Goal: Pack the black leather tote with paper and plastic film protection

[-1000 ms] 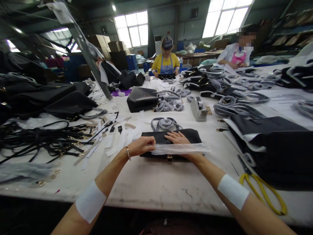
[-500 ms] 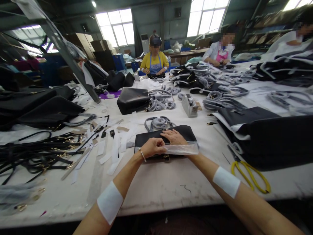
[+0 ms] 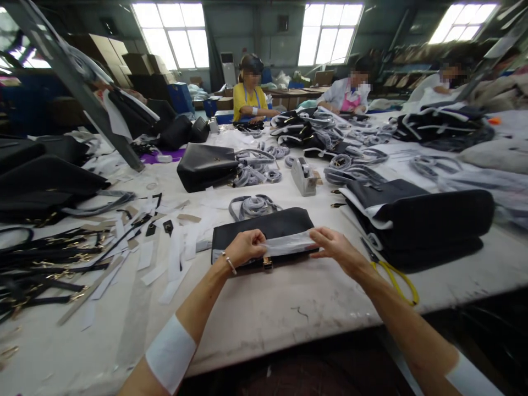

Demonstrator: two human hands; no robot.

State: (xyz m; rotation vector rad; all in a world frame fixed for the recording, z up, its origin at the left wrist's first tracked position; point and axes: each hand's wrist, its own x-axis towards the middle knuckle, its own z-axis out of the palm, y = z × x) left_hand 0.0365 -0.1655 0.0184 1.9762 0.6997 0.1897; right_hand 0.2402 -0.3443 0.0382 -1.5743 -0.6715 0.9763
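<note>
A black handbag (image 3: 264,221) lies flat on the table in front of me, its gold clasp (image 3: 268,263) toward me. Across its front runs a strip of thin translucent plastic film (image 3: 289,243). At the strip's left end, my left hand (image 3: 246,247) is closed, pinching the film. My right hand (image 3: 336,248) grips the right end between thumb and fingers, near the bag's right edge. Just behind the bag sits a coiled grey wrapped strap (image 3: 254,207).
Yellow-handled scissors (image 3: 396,280) lie at right beside a large black bag (image 3: 437,220). A tape dispenser (image 3: 304,177) and another black bag (image 3: 208,165) stand farther back. Black straps (image 3: 53,264) and paper strips (image 3: 177,264) cover the left. Several co-workers sit across the table.
My right hand has moved from lying flat on the bag to the film's right end, taking hold of it. My left hand keeps its pinch. The view has turned to the right.
</note>
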